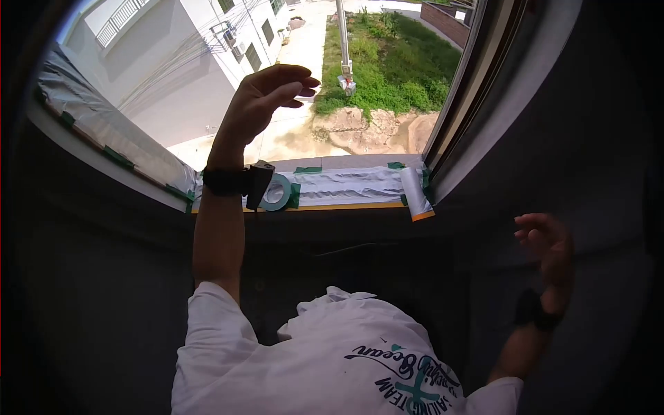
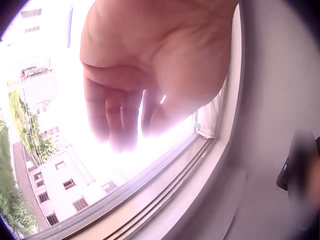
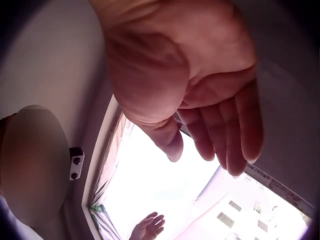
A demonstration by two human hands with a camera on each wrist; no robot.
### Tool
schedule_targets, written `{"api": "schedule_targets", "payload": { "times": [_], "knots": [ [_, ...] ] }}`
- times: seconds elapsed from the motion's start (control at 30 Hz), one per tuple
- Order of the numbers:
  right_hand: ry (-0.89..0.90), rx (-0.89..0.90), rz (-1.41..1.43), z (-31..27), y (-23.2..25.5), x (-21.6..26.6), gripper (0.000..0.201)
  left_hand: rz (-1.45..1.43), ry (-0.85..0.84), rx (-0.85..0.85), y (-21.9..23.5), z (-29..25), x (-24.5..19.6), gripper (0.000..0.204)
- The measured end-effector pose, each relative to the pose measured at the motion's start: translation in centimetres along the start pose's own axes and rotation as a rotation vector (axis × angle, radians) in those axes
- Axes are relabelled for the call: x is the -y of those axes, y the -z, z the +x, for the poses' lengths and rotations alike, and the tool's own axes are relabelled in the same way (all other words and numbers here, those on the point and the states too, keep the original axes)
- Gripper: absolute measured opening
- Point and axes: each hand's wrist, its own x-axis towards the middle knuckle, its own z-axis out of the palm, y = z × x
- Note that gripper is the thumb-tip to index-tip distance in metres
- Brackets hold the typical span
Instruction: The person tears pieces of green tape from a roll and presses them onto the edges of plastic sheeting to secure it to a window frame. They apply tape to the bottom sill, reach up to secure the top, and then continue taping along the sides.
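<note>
Raised in front of the window opening, the left hand (image 1: 259,104) holds nothing, its fingers loosely bent; its palm (image 2: 155,55) fills the top of the left wrist view. The right hand (image 1: 550,245) is lifted at the right, against the dark wall, with relaxed fingers and nothing in them. In the right wrist view the right hand (image 3: 190,85) hangs with fingers extended, and the left hand (image 3: 147,227) shows below. Under the left wrist, a green tape roll (image 1: 277,193) lies on the film-covered sill (image 1: 346,185). A roll of film (image 1: 416,192) sits at the sill's right end.
Plastic film (image 1: 104,135) held by green tape runs along the left side of the window frame. The right frame (image 1: 477,76) has bare tracks. Outside are a white building (image 1: 166,62), a pole (image 1: 344,41) and grass (image 1: 394,62) far below.
</note>
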Motion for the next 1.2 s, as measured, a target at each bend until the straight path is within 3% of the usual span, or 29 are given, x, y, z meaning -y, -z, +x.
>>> {"api": "schedule_targets", "payload": {
  "times": [0.07,0.1,0.13,0.2,0.27,0.43,0.57,0.67,0.8,0.87,1.0,1.07,1.13,1.2],
  "knots": [
    [-0.064,0.073,0.014,0.2,-1.1,-2.3,0.023,0.107,0.221,-0.112,1.5,-5.7,5.7,0.026],
    [-0.136,0.088,0.033,0.1,-1.8,-4.1,0.024,0.238,0.238,-0.105,2.7,-8.8,9.8,0.027],
    [-0.144,0.112,0.037,-0.1,-2.5,-5.9,0.024,0.408,0.405,-0.115,3.7,-11.5,12.1,0.029],
    [-0.342,0.123,0.011,-1.0,-3.8,-9.1,0.026,0.572,0.588,-0.161,4.8,-16.2,16.6,0.033],
    [-0.403,0.136,0.012,-2.0,-4.8,-10.7,0.026,0.913,0.518,-0.136,5.1,-20.1,21.4,0.039],
    [-0.547,0.139,-0.024,-3.2,-7.7,-11.4,0.024,1.022,0.456,-0.059,1.1,-21.6,27.9,0.052],
    [-0.513,0.136,-0.068,-2.6,-11.6,-12.2,0.024,1.165,0.506,0.041,-0.5,-21.5,30.2,0.053],
    [-0.482,0.215,-0.191,-1.4,-14.9,-12.5,0.026,1.142,0.423,0.048,-0.2,-21.6,31.5,0.047],
    [-0.48,0.339,-0.383,1.1,-18.3,-11.0,0.033,1.01,0.452,0.1,0.9,-21.9,33.2,0.038],
    [-0.482,0.346,-0.377,2.2,-19.5,-10.7,0.032,0.846,0.385,0.005,1.6,-22.1,33.0,0.032],
    [-0.449,0.41,-0.39,4.6,-22.1,-11.0,0.033,0.748,0.414,0.008,4.3,-21.9,31.6,0.029],
    [-0.44,0.438,-0.39,5.7,-23.6,-11.1,0.033,0.458,0.592,-0.031,5.7,-21.4,30.2,0.027],
    [-0.411,0.479,-0.391,7.0,-25.0,-11.0,0.037,0.393,0.561,-0.066,7.2,-21.9,30.7,0.026],
    [-0.369,0.507,-0.387,8.3,-26.2,-10.9,0.036,0.13,0.595,-0.166,8.6,-22.3,31.0,0.027]
  ]
}}
